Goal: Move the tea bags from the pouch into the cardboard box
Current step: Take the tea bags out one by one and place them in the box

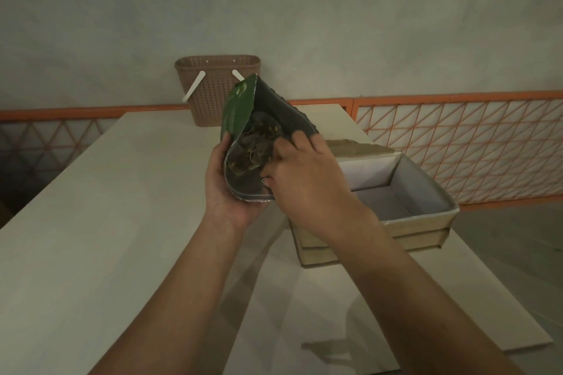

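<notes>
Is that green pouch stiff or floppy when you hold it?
Probably floppy: the pouch bends open where the left hand cups it and the right hand reaches in. Its crinkled rim suggests thin foil. Likely light, since only small tea bags show inside.

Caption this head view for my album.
Left hand holds open pouch; right hand reaches inside, beside box.

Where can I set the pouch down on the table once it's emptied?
Bare tabletop runs left of the left hand, from the near edge back to the basket. A smaller bare strip lies in front of the cardboard box. The right side is crowded: the box fills it, with the right hand in the pouch above.
</notes>
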Demonstrator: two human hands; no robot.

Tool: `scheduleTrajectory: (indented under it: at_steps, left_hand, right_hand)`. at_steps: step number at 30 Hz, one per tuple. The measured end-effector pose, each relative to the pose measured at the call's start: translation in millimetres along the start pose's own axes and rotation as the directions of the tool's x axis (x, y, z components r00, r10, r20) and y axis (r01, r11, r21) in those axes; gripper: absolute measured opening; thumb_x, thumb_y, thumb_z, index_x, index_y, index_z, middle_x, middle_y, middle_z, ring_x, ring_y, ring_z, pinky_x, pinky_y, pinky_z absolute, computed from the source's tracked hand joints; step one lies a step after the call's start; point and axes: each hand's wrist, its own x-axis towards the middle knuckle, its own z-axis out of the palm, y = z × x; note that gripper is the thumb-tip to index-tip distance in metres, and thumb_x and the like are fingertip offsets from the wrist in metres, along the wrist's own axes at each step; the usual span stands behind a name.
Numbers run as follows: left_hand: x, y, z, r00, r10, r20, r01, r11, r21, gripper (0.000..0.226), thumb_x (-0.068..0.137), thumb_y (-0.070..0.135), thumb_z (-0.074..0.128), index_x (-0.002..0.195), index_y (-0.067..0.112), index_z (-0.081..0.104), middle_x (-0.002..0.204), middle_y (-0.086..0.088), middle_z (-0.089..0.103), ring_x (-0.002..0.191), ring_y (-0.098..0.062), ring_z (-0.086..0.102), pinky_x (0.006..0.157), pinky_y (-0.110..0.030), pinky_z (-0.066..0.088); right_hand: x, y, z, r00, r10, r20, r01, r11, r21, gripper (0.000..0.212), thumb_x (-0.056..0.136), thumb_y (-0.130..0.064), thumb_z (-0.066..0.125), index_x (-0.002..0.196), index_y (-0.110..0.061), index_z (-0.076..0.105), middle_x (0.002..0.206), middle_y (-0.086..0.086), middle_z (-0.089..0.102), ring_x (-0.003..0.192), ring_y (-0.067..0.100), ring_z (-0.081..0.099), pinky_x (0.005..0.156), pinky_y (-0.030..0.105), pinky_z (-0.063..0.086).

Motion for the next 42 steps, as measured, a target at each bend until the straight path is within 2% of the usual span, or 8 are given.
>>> scheduleTrajectory:
  at_steps: [5, 8, 15, 19, 25, 34, 38, 42]
  left_hand:
    - [-2, -2, 4, 1.0, -0.009, 0.011, 0.009, 1.0, 0.008, 0.054, 0.088, 0.052, 0.053, 0.114, 0.012, 0.077, 0.126, -0.013, 0.068, 0.109, -0.03, 0.067, 0.09, -0.036, 0.054]
    - [-2, -3, 4, 1.0, -0.019, 0.005, 0.019, 1.0, -0.02, 0.053, 0.094, 0.053, 0.05, 0.117, 0.012, 0.074, 0.122, -0.013, 0.07, 0.103, -0.03, 0.07, 0.084, -0.036, 0.059]
    - [-2, -6, 9, 0.998, -0.057, 0.031, 0.059, 0.995, -0.078, 0.053, 0.098, 0.054, 0.048, 0.131, 0.016, 0.064, 0.116, -0.014, 0.071, 0.095, -0.031, 0.072, 0.077, -0.039, 0.061]
    - [3, -6, 5, 0.997, -0.056, 0.046, 0.058, 0.997, -0.043, 0.062, 0.097, 0.057, 0.048, 0.149, 0.024, 0.05, 0.134, -0.011, 0.062, 0.112, -0.032, 0.064, 0.089, -0.041, 0.057]
    - [6, -6, 2, 0.996, -0.042, 0.073, 0.049, 0.994, -0.093, 0.051, 0.099, 0.053, 0.049, 0.131, 0.017, 0.068, 0.14, -0.013, 0.06, 0.119, -0.035, 0.061, 0.099, -0.045, 0.055]
    - [2, -10, 11, 0.998, -0.009, 0.055, 0.014, 0.997, -0.075, 0.049, 0.1, 0.05, 0.047, 0.11, 0.014, 0.079, 0.132, -0.01, 0.067, 0.116, -0.032, 0.066, 0.097, -0.046, 0.056]
    - [0, -11, 15, 0.999, 0.003, 0.043, -0.002, 1.0, -0.02, 0.052, 0.101, 0.052, 0.044, 0.103, 0.015, 0.081, 0.123, -0.009, 0.071, 0.108, -0.03, 0.069, 0.098, -0.042, 0.054]
    - [3, -11, 13, 1.0, 0.017, 0.026, -0.016, 0.999, -0.031, 0.047, 0.1, 0.051, 0.048, 0.11, 0.017, 0.078, 0.134, -0.008, 0.065, 0.115, -0.031, 0.064, 0.098, -0.044, 0.054]
  right_hand:
    - [0, 4, 1, 0.999, 0.015, 0.029, -0.016, 0.999, 0.03, 0.024, 0.09, -0.027, 0.059, 0.112, -0.023, 0.068, 0.123, 0.003, 0.058, 0.118, 0.026, 0.044, 0.104, 0.038, 0.031]
    - [-2, 8, 8, 0.996, 0.027, -0.079, -0.023, 0.999, 0.049, 0.014, 0.079, -0.017, 0.072, 0.093, -0.015, 0.072, 0.099, 0.007, 0.067, 0.098, 0.028, 0.056, 0.089, 0.039, 0.042]
    - [-16, 31, -12, 0.939, 0.193, -0.286, -0.02, 0.857, 0.514, 0.008, 0.093, -0.015, 0.06, 0.096, -0.013, 0.068, 0.094, 0.0, 0.065, 0.087, 0.014, 0.056, 0.075, 0.023, 0.047]
    - [-21, 40, -30, 0.873, 0.442, -0.208, -0.125, 0.615, 0.778, 0.005, 0.096, -0.019, 0.059, 0.096, -0.019, 0.065, 0.087, -0.011, 0.065, 0.076, 0.003, 0.061, 0.065, 0.012, 0.049]
    - [-29, 62, -55, 0.785, 0.617, 0.057, -0.215, 0.185, 0.959, 0.014, 0.1, -0.019, 0.054, 0.104, -0.007, 0.06, 0.086, 0.003, 0.074, 0.059, 0.027, 0.067, 0.057, 0.038, 0.06]
    - [-61, 103, 2, 0.745, 0.567, 0.35, -0.52, 0.166, 0.838, 0.013, 0.101, -0.019, 0.05, 0.1, -0.012, 0.061, 0.084, 0.0, 0.073, 0.072, 0.021, 0.071, 0.066, 0.028, 0.058]
    - [-67, 113, 30, 0.799, 0.443, 0.405, -0.601, 0.581, 0.549, 0.019, 0.099, -0.031, 0.053, 0.098, -0.025, 0.071, 0.097, -0.007, 0.066, 0.089, 0.014, 0.062, 0.074, 0.025, 0.047]
    - [-55, 104, 26, 0.854, 0.349, 0.387, -0.518, 0.649, 0.557, 0.016, 0.095, -0.034, 0.059, 0.108, -0.033, 0.07, 0.11, -0.013, 0.055, 0.093, 0.003, 0.053, 0.071, 0.016, 0.038]
